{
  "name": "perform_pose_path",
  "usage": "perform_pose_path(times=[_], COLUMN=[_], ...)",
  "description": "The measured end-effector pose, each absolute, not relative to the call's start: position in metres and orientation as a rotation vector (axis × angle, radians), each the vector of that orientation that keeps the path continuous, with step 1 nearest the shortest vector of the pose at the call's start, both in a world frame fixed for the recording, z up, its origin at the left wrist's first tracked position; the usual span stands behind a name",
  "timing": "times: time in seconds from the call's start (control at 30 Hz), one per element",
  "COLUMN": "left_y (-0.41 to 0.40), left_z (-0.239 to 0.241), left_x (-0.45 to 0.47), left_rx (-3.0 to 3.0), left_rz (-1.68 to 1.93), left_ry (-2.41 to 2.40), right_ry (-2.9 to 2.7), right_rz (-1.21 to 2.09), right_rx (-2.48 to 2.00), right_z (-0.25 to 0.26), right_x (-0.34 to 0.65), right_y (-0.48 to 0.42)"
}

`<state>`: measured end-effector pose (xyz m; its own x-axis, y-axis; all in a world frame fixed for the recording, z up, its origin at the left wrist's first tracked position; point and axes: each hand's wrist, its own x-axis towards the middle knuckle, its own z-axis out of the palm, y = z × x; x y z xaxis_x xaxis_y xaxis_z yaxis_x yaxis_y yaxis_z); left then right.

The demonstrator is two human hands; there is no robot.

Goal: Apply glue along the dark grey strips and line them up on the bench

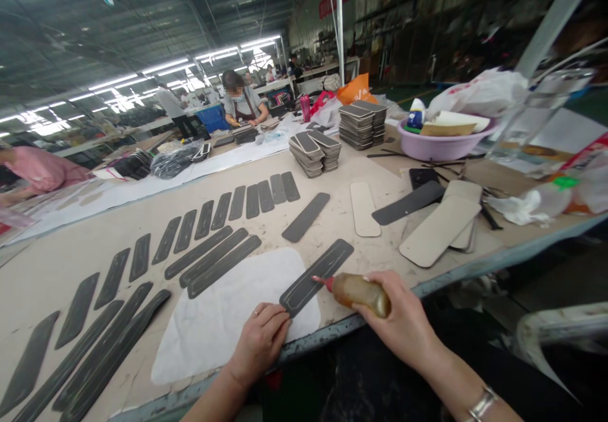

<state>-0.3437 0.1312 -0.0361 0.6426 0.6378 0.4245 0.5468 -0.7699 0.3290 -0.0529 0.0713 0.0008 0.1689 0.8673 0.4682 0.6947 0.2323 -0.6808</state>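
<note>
My right hand (399, 314) is wrapped round a squeeze bottle (358, 293) of yellowish-brown liquid, tilted with its red nozzle over a dark rounded strip (317, 275). A thin pale line of what looks like glue runs along the strip's border. With closed fingers, my left hand (266, 338) grips the strip's near end; the fingertips are partly hidden. Beneath the strip lies a white sheet (228, 320). Another dark strip (306, 217) rests just beyond it, and a row of dark strips (204, 219) with shiny lines extends to the left.
Stacked pieces (314, 153) stand at the back, near a purple basin (434, 146) of odds and ends. Loose beige pieces (439, 229) lie on the right, by a crumpled tissue (520, 208). Across the table a co-worker (244, 102) handles pieces; a person in pink (42, 172) is far left.
</note>
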Motion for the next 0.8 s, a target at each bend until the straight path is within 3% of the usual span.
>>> perform_pose_path(times=[0.17,0.5,0.8], left_y=[0.133,0.135,0.136], left_z=[-0.038,-0.041,-0.035], left_x=[-0.342,-0.339,-0.335], left_rx=[2.665,2.712,2.732], left_rz=[0.788,0.843,0.846], left_ry=[0.98,0.955,0.951], right_ry=[-1.589,-1.474,-1.323], right_rz=[0.449,0.051,0.088], right_rx=[-1.463,-1.636,-1.718], right_z=[0.001,-0.006,-0.01], right_x=[-0.066,-0.012,0.003], right_y=[0.069,0.098,0.115])
